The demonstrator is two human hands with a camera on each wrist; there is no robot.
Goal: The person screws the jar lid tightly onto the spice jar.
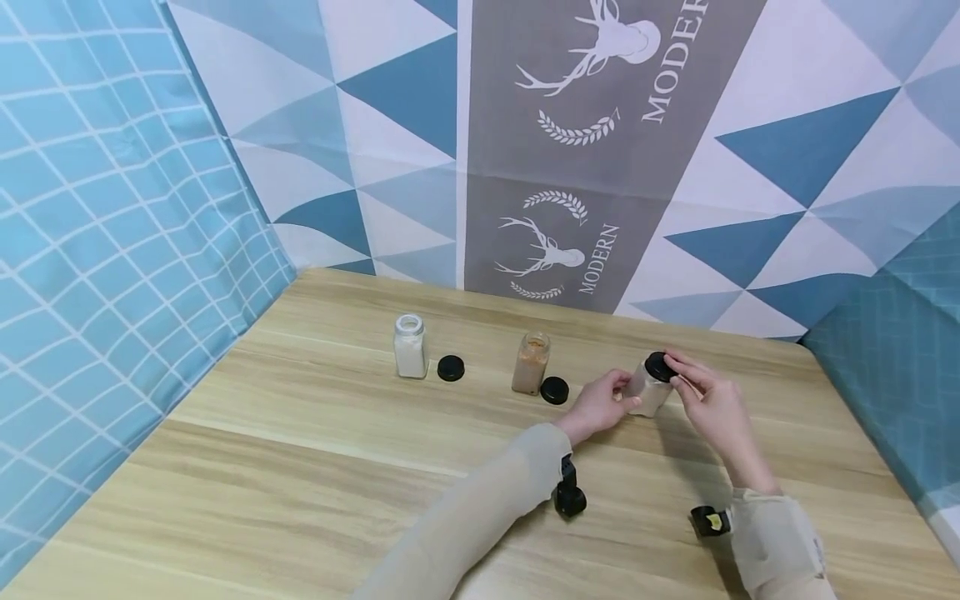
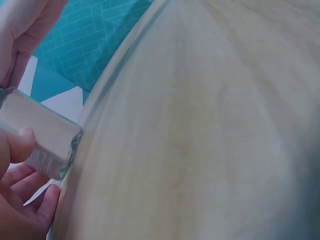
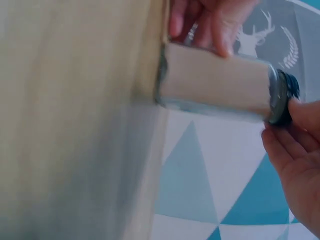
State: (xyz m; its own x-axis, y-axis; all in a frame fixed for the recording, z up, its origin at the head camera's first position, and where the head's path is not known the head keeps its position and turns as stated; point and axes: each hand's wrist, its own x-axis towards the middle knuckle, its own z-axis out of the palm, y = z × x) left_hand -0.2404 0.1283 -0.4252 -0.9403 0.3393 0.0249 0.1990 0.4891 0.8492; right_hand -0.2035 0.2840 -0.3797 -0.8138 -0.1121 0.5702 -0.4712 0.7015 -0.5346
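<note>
The pale-filled jar is between my two grips, at the table. My left grip pinches its glass body between thumb and fingers; my right grip pinches the black lid at its mouth. Left of my left grip, near it, a second lid lies beside an uncapped brown-filled jar. Farther left of that grip, a third lid lies beside an uncapped white-filled jar.
</note>
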